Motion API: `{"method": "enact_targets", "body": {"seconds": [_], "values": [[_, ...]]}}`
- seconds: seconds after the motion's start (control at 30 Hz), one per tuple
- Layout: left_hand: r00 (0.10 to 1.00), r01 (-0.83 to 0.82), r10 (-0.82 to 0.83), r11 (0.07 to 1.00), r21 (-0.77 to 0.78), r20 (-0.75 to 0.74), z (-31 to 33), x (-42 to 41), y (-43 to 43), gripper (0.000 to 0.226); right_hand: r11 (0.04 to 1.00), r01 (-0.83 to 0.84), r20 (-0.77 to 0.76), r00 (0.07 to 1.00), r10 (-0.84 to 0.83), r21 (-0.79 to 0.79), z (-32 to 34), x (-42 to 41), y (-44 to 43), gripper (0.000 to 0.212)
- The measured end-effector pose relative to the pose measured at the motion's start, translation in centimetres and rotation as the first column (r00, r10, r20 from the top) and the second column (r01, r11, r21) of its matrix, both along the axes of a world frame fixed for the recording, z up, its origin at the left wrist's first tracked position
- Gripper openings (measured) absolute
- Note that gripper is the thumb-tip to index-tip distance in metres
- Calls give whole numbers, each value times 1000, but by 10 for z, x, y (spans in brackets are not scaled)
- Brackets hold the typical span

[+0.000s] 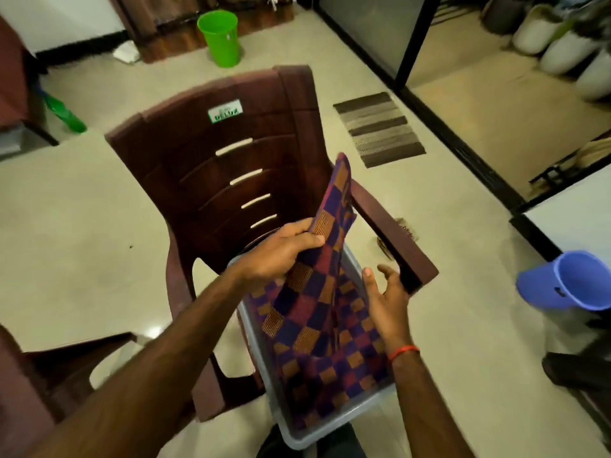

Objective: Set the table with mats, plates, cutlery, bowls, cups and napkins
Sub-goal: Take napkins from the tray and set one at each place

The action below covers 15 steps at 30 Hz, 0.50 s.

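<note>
Head view: left hand (277, 256) is pinching the checked mat (307, 312), right hand (386, 299) is hovering open; the mat's trailing end is risking tipping the grey tub (291, 438) off the chair's (185, 166) front edge.

I see the left hand (281, 252) gripping a checkered purple-and-orange cloth (317, 312) by its upper part, raised over a grey plastic tub (297, 436) on the brown plastic chair (211, 166) — the right hand (386, 299), fingers spread, is just beside the cloth.

Grey tub (334, 426) of mats (334, 361) sits on chair (211, 183).
</note>
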<state>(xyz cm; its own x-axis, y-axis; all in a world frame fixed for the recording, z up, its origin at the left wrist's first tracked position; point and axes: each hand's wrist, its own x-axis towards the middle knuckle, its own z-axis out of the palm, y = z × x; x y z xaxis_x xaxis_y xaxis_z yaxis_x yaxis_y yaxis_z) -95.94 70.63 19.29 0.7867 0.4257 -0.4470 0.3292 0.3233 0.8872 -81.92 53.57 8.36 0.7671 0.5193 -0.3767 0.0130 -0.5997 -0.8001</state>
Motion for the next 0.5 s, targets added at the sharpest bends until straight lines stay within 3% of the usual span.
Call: {"method": "enact_targets", "body": {"seconds": [0.07,0.13,0.2,0.27,0.3,0.43,0.5], "values": [[997,-20,23,999,-38,69,30,2,0,29,986,117,-417,907,-58,117,26,-9,0,56],[991,-53,65,993,-105,118,53,2,-3,32,954,182,-729,683,52,238,39,-18,-5,53],[985,-64,84,989,-134,149,76,3,-8,32,914,285,-859,498,117,289,51,-22,-15,63],[981,-54,79,988,-146,175,94,2,-11,33,881,377,-899,425,108,284,66,-23,-22,63],[980,-54,81,987,-149,184,103,2,-13,33,862,412,-894,438,97,295,78,-22,-24,58],[979,-67,90,990,-125,184,122,0,-23,36,824,391,-726,686,37,411,109,-18,-49,39],[980,-39,59,993,-108,189,128,-1,-30,37,828,370,-674,739,13,422,125,-14,-68,35]]}}
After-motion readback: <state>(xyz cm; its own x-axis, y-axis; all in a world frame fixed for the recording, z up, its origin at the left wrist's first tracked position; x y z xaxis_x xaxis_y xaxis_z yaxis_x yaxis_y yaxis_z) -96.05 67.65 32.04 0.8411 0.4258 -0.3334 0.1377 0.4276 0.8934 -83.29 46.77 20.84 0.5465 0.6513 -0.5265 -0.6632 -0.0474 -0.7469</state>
